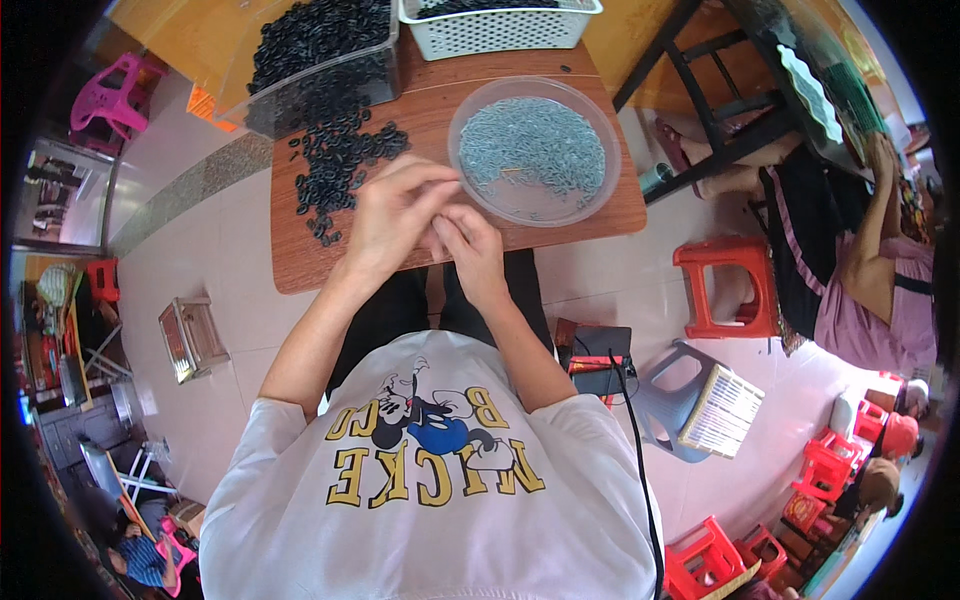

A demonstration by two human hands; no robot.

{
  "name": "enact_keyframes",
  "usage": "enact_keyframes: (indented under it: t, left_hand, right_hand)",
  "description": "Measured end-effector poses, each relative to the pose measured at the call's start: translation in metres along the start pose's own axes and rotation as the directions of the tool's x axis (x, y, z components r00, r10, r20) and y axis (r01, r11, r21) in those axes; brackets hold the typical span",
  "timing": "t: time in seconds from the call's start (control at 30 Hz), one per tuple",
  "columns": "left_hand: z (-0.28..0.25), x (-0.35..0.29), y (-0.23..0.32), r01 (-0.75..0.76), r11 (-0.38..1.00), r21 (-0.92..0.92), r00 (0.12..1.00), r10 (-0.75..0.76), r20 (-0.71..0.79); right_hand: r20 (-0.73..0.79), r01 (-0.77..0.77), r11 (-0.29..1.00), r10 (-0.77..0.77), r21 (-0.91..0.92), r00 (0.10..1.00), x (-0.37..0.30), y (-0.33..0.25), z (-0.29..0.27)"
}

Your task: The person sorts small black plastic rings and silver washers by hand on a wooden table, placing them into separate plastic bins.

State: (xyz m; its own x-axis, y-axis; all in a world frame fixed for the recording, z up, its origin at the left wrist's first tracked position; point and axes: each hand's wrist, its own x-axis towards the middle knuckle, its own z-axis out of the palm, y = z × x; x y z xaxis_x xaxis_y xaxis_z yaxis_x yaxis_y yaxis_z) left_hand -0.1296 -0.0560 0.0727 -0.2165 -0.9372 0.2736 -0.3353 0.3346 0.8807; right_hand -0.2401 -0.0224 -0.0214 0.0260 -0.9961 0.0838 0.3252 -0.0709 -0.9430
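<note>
Black rings (330,175) lie loose on our bench (430,95), just beside our left hand (395,220). It and our right hand (470,250) pinch narrowly, close together; we cannot tell what they hold. Beyond them stand a round tub (530,222) of metal pins (535,140), a clear box (380,82) and a white basket (500,38).

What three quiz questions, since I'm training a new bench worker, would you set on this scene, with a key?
1. True or false: the round clear tub of small silvery pieces stands to the right of the loose black pieces.
2. The perforated basket beyond the tub is: A) green; B) white; C) red.
3. Which of the person's hands is nearer the loose black pieces?

Key: 1. True. 2. B. 3. The left hand.
</note>
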Motion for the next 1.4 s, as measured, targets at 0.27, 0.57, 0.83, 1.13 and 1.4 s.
enact_keyframes:
  t: [0.27, 0.57, 0.83, 1.13, 1.4]
  left_hand:
    - [0.095, 0.054, -0.021, -0.102, 0.974, 0.203, 0.903, 0.005, 0.430]
    - [0.121, 0.063, -0.040, -0.419, 0.853, 0.312, 0.826, 0.215, 0.521]
    - [0.125, 0.066, -0.046, -0.431, 0.853, 0.293, 0.820, 0.235, 0.521]
    - [0.059, 0.029, -0.026, 0.206, 0.901, -0.382, 0.970, -0.137, 0.200]
    - [-0.012, -0.049, -0.044, 0.457, 0.247, -0.854, 0.826, -0.473, 0.306]
  right_hand:
    - [-0.074, -0.233, 0.956, 0.249, 0.177, 0.966, -0.059, 0.026, -0.036]
    - [-0.017, -0.218, 0.956, 0.226, 0.197, 0.974, -0.063, 0.032, -0.051]
    - [-0.019, -0.290, 0.897, 0.314, 0.335, 0.949, -0.063, 0.018, -0.052]
    - [0.030, -0.206, 0.753, 0.240, 0.625, 0.970, -0.048, -0.004, -0.054]
    - [0.001, -0.258, 0.907, 0.274, 0.333, 0.962, -0.019, -0.028, -0.014]
